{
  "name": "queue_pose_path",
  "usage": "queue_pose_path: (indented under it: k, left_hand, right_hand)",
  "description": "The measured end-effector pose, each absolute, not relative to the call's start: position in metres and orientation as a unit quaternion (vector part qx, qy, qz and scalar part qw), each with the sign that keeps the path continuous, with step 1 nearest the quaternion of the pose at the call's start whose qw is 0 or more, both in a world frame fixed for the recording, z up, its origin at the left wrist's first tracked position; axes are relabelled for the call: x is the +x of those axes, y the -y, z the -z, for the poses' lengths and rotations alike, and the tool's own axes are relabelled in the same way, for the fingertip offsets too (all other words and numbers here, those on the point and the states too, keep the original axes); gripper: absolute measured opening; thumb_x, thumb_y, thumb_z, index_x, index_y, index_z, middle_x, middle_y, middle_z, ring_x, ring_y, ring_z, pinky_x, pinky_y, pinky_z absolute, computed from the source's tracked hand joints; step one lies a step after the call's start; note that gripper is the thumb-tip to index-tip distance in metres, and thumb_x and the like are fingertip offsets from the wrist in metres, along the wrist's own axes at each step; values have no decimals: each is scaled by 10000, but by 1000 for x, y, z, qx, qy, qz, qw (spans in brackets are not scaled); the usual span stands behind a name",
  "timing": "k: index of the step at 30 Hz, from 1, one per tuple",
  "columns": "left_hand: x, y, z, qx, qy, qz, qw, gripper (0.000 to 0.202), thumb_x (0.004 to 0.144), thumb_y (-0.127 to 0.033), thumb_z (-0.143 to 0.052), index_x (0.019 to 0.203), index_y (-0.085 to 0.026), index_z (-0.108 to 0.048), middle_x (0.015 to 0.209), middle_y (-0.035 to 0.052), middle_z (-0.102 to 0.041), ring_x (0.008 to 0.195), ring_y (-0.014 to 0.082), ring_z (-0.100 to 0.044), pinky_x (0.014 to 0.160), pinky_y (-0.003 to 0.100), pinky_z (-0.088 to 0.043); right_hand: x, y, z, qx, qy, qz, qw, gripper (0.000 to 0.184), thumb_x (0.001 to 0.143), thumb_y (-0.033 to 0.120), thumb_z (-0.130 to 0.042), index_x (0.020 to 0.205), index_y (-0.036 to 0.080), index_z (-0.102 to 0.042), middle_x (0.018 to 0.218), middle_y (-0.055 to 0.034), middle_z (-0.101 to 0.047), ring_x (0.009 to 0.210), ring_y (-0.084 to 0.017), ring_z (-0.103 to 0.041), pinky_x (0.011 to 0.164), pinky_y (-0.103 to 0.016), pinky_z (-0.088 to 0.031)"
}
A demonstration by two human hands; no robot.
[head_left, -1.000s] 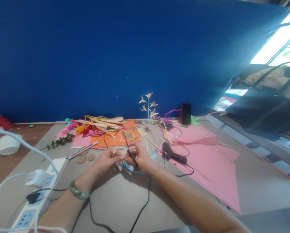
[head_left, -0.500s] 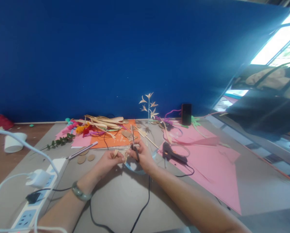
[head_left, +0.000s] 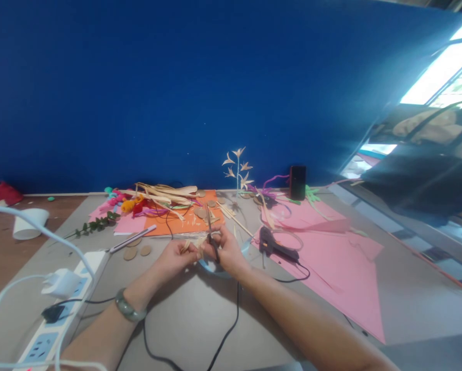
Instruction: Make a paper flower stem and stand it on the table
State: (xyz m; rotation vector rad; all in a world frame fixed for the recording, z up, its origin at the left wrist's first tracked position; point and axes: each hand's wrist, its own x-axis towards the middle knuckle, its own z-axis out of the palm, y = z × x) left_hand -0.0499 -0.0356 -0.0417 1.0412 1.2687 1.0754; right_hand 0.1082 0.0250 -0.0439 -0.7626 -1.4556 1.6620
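My left hand (head_left: 178,256) is closed in a pinch on a small pale strip of dried husk (head_left: 186,246). Right beside it, my right hand (head_left: 226,251) grips a pair of dark-handled scissors (head_left: 214,246), blades pointing up and away from me. Its fingertips also touch the pale husk between the two hands. Partly hidden under the hands is a clear bluish round thing (head_left: 219,270) on the table. Behind them stands a stem with several pale star-shaped husk flowers (head_left: 238,167).
Left lie a power strip (head_left: 87,273) with cables, a white cup (head_left: 30,224), a pen (head_left: 132,238) and a green sprig (head_left: 95,225). Husk strips (head_left: 165,195) rest on orange paper (head_left: 163,225). Right are a black glue gun (head_left: 277,247), pink sheets (head_left: 342,278) and a dark phone-like box (head_left: 297,182).
The scissors have tilted slightly leftward in my right hand, their tips now a little further left. The white cup has rolled slightly to the right. My left hand has barely moved.
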Motion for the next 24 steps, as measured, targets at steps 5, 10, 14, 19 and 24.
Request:
queue_pose_path:
  k: [5, 10, 14, 19, 24]
  left_hand:
    - [-56, 35, 35, 399, -542, -557, 487, 275, 665, -395, -737, 651, -149, -617, 458, -65, -451, 406, 61, -344, 430, 211, -244]
    - [-61, 35, 33, 380, -554, -610, 420, 307, 694, -428, -717, 676, -147, -595, 463, -91, -381, 421, 53, -288, 426, 201, -207]
    - [-62, 35, 35, 375, -556, -625, 399, 294, 701, -425, -712, 738, -148, -619, 495, -82, -423, 424, 52, -308, 423, 200, -213]
    - [-62, 34, 36, 364, -547, -623, 424, 294, 694, -410, -727, 718, -144, -603, 475, -92, -373, 411, 40, -280, 404, 189, -183]
    - [-57, 32, 41, 315, -507, -595, 538, 325, 657, -411, -762, 714, -144, -585, 419, -119, -296, 369, 30, -207, 381, 194, -115]
  right_hand:
    - [109, -24, 39, -317, 628, -606, 370, 485, 649, 379, -773, 963, 213, -443, 687, 46, -586, 596, -118, -524, 577, -250, -397]
    - [108, -19, 35, -320, 680, -593, 289, 492, 623, 419, -784, 911, 203, -448, 668, 45, -561, 651, -139, -525, 657, -282, -399]
    - [107, -16, 33, -321, 679, -610, 253, 504, 606, 421, -795, 886, 212, -432, 637, 59, -543, 621, -131, -505, 615, -267, -386]
    - [107, -12, 33, -314, 655, -646, 234, 495, 604, 412, -800, 870, 208, -436, 604, 70, -528, 561, -111, -489, 542, -236, -367]
    - [106, -17, 39, -312, 596, -664, 326, 518, 572, 349, -831, 900, 208, -455, 622, 67, -579, 526, -96, -504, 522, -221, -379]
